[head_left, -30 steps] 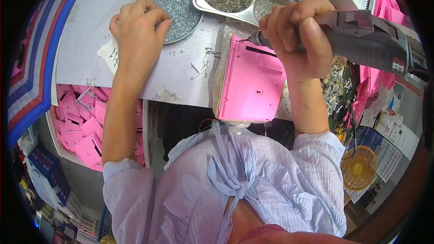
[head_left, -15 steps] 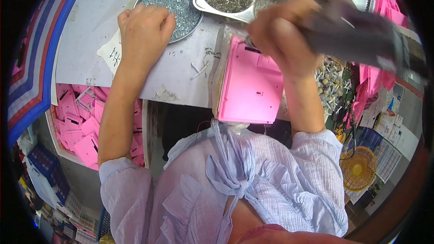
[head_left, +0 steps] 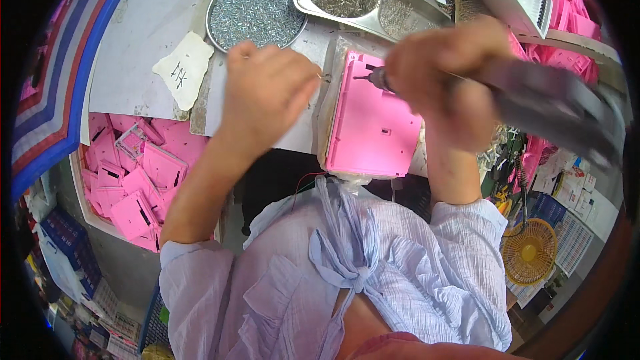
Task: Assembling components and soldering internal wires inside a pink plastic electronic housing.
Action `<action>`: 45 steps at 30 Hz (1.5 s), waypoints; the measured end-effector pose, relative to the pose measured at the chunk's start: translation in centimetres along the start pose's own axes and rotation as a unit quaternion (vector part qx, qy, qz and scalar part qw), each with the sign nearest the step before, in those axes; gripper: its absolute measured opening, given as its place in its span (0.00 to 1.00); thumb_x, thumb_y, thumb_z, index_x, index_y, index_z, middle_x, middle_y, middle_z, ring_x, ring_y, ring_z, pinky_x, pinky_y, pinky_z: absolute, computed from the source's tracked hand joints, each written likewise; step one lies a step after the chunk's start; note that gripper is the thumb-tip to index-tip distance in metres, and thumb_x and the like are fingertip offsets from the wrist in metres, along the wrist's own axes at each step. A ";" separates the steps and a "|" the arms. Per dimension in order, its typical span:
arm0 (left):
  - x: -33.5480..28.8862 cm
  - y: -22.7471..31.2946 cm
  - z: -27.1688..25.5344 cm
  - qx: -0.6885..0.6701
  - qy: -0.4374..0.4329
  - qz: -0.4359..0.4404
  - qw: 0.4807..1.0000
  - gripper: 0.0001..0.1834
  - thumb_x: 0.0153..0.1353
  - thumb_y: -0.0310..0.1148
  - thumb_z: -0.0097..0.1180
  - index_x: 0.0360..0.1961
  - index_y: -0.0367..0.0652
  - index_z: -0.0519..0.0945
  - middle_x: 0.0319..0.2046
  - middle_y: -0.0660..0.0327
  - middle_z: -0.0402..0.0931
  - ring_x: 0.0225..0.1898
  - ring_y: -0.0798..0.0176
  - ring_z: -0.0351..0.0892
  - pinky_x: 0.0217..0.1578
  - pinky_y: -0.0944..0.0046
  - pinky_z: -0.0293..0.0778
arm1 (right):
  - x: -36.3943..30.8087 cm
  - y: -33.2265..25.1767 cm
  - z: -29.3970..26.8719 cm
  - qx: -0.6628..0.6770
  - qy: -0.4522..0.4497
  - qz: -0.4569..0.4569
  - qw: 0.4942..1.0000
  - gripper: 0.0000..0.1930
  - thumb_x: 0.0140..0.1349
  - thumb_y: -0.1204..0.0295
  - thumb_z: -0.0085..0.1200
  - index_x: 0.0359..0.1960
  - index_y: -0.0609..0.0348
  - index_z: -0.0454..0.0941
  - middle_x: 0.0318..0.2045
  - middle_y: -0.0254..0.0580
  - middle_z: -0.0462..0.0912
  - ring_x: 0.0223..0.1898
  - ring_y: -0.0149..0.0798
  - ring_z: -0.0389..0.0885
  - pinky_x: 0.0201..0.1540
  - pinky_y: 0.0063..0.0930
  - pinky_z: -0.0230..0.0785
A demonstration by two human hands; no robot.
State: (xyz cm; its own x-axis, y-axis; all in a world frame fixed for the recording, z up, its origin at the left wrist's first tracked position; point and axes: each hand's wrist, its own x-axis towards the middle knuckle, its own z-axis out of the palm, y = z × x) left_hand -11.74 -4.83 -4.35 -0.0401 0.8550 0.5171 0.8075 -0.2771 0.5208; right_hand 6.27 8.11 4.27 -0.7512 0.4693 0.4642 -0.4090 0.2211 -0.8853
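Observation:
My right hand point(head_left: 453, 77) is wrapped round a dark electric screwdriver point(head_left: 533, 97), blurred by motion. Its bit points left, just above the top of a pink plastic panel point(head_left: 377, 120), which lies in a clear-wrapped holder at the table edge. To the left of the panel, my left hand point(head_left: 270, 93) is closed, with a tiny screw point(head_left: 325, 79) showing at its fingertips. Behind that hand stands a round metal dish point(head_left: 212, 27) filled with small silver screws point(head_left: 257, 10).
A metal tray point(head_left: 333, 16) with compartments of small metal parts stands at the back. A torn paper label point(head_left: 183, 70) lies left of the dish. Pink plastic parts point(head_left: 133, 193) fill a bin at the left. A yellow basket point(head_left: 529, 251) sits low at the right.
My left hand has moved from the screw dish to the right and nearer, beside the pink panel. The screwdriver has shifted slightly right and down in my right hand.

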 end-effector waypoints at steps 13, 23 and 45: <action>-1.8 3.6 -1.0 -0.016 -0.022 0.015 1.000 0.08 0.51 0.33 0.70 0.32 0.50 0.82 0.30 0.70 0.79 0.35 0.64 0.76 0.47 0.54 0.60 | -1.3 -2.9 3.7 0.111 0.028 0.041 0.993 0.16 0.70 0.56 0.59 0.41 0.51 0.70 0.19 0.30 0.72 0.17 0.28 0.70 0.19 0.26 0.59; -2.0 4.3 -2.3 0.017 -0.081 0.063 0.995 0.06 0.53 0.31 0.67 0.31 0.46 0.81 0.29 0.66 0.77 0.35 0.62 0.77 0.48 0.53 0.63 | -2.2 -3.3 5.0 0.084 0.048 0.069 0.993 0.17 0.69 0.56 0.63 0.38 0.53 0.69 0.16 0.31 0.70 0.16 0.31 0.69 0.22 0.30 0.62; -0.6 -1.2 -2.9 0.057 -0.015 -0.045 0.997 0.09 0.62 0.38 0.64 0.30 0.46 0.81 0.27 0.64 0.80 0.35 0.57 0.81 0.43 0.51 0.65 | -4.8 -2.7 5.5 -0.151 -0.075 0.155 0.973 0.10 0.59 0.84 0.55 0.31 0.58 0.66 0.21 0.40 0.73 0.22 0.31 0.70 0.24 0.29 0.61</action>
State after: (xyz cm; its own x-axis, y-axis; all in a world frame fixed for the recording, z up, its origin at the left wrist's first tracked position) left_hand -14.46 -6.32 -3.33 -0.0995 0.8877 0.4495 0.8629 -0.1479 0.4832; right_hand 8.11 0.56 4.58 -0.8906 0.4288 0.1514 0.0040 0.3403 -0.9403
